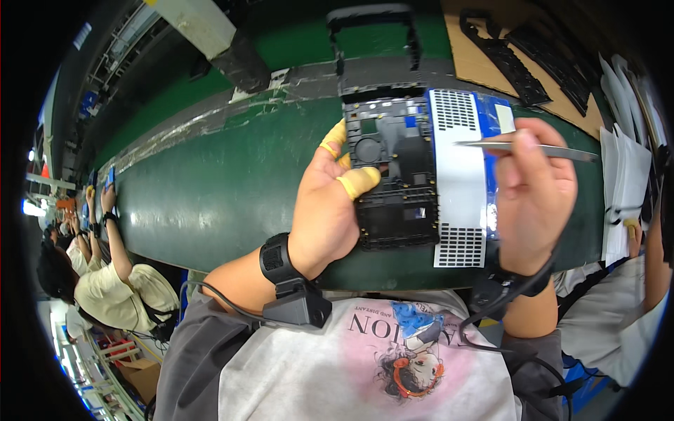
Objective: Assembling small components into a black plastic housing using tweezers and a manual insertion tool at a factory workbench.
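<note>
My left hand (326, 210), with yellow finger cots on thumb and fingers, grips the left edge of a black plastic housing (404, 151). Its thumb lies over the inner face, which has ribs, a round recess and small brass-coloured spots. My right hand (537, 193) pinches a pair of metal tweezers (576, 152), tips pointing left above a white label sheet (460, 193). Rows of small black labels fill the sheet's far and near ends; its middle is bare white. Whether the tweezer tips carry anything is too small to tell. The sheet lies right of the housing, over a blue item (489, 109).
A green work surface (210, 189) runs under everything. Beyond the housing stands a black open frame (372, 15). Black plastic parts (509, 63) lie on cardboard (470, 59) at far right, near white bags (625, 182). Other people (119, 288) sit along the left; another person is at right.
</note>
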{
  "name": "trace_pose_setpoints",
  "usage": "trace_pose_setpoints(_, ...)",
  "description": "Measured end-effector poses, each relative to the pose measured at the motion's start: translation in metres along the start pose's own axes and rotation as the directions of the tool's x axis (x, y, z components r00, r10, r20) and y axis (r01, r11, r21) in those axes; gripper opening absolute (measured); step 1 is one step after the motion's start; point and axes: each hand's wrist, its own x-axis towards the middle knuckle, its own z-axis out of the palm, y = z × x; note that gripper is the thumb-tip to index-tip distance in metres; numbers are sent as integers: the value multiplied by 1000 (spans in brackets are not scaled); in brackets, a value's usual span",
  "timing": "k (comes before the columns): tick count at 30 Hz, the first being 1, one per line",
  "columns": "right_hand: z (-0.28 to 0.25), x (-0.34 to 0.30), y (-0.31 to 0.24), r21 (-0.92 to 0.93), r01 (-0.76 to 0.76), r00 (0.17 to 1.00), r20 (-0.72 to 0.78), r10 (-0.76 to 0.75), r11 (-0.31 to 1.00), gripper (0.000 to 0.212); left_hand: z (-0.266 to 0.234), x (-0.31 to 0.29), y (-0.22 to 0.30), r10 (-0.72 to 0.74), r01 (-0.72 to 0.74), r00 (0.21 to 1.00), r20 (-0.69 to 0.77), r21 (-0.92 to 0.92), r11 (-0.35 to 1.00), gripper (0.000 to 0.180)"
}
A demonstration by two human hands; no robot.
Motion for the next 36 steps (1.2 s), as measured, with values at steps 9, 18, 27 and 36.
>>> trace_pose_setpoints(9, -84, -6, -2, -201, 49, 961, -256, -101, 978, 10, -33, 193, 68, 41, 37, 980, -193, 383, 923, 36)
trace_pose_setpoints(18, -92, -9, 6, -255, -43, 951, -307, -39, 966, 12, 87, 259, -62, 176, -131, 973, 146, 987, -98, 61)
trace_pose_setpoints(27, -89, -8, 7, -270, -106, 945, -327, 13, 957, 12, 78, 280, -56, 122, -85, 992, 31, 880, 467, 25)
trace_pose_setpoints(36, -51, 4, -20, -286, -70, 995, -84, 48, 955, 13, 8, 154, 54, 152, -200, 978, 143, 446, 872, 18)
